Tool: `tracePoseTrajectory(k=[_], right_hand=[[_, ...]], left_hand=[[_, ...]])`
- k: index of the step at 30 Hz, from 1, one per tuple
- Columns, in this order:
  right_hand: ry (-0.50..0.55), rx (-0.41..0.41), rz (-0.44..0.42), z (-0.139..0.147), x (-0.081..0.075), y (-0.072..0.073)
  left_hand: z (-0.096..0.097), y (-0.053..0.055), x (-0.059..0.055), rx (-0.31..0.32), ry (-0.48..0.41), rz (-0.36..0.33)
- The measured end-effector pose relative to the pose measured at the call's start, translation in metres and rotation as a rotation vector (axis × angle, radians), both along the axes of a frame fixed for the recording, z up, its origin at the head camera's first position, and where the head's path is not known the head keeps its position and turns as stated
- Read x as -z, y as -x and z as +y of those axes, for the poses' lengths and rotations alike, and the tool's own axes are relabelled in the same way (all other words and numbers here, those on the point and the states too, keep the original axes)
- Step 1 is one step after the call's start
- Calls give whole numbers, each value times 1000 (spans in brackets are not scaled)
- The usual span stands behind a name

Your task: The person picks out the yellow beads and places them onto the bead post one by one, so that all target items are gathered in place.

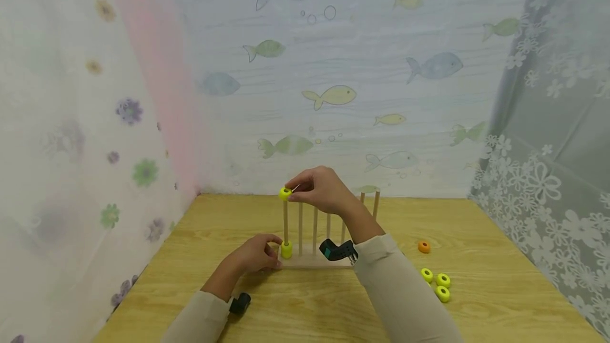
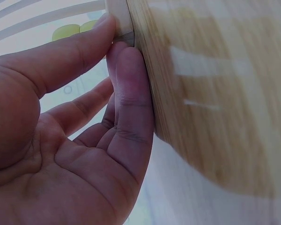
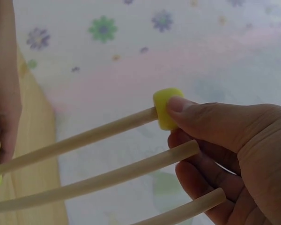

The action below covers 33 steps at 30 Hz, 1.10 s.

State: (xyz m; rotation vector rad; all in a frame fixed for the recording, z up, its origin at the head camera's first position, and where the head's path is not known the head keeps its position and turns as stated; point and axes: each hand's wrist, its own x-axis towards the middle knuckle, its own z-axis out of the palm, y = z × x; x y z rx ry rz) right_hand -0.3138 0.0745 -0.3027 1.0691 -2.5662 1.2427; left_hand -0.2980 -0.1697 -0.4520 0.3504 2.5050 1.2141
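Note:
My right hand pinches a yellow bead between thumb and finger, right at the top of the leftmost wooden peg. Lower on that same peg, yellow beads sit stacked against the base; two of them show in the left wrist view. The pegs stand upright in a row on a pale wooden base. At its left end my left hand grips the corner of the base, thumb above and fingers against the edge, close to the table.
Several loose yellow beads lie on the wood-grain table to the right of the rack. Behind them is one orange bead. A fish-patterned curtain hangs at the table's back edge, with flowered sheets on both sides.

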Motion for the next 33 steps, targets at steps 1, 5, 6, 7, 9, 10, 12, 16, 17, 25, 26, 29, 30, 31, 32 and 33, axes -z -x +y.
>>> tracePoseTrajectory(k=[1,5,6,7,9,10,12,16,17,25,26,29,30,31,32,33], right_hand=[[-1,2,-3,0,0,0],[-14,8,-7,-1,1,0],[-18,10,-4,-1,2,0],[-23,12,-1,-1,2,0],[-33,18,6,-2,2,0],[-36,20,6,-2,2,0],[-44,22,11,-2,2,-1],[-59,19,21,-2,1,-1],[-62,18,24,-2,0,-1],[-57,11,24,-3,0,-3],[-57,14,24,-3,0,-3],[-58,22,27,-3,0,-4],[-58,23,27,-2,0,-4],[-59,24,26,-2,0,-4],[-61,25,26,-2,0,-4],[-63,27,24,-2,0,-4]], left_hand=[[0,0,0,0,1,0],[-1,0,0,3,1,-1],[-1,0,1,5,1,-1],[-1,0,1,6,-1,-2],[0,-1,1,10,-6,-2],[0,-1,1,11,-9,-1],[0,-1,1,12,-13,-1],[0,0,1,12,-16,4],[-1,0,1,11,-16,3],[-2,-1,1,21,-4,17],[-2,-1,1,22,-4,17],[-1,-1,2,21,-1,17],[-2,0,2,25,1,21],[-1,0,2,24,0,20],[-1,0,2,24,1,21],[-1,0,2,25,0,19]])
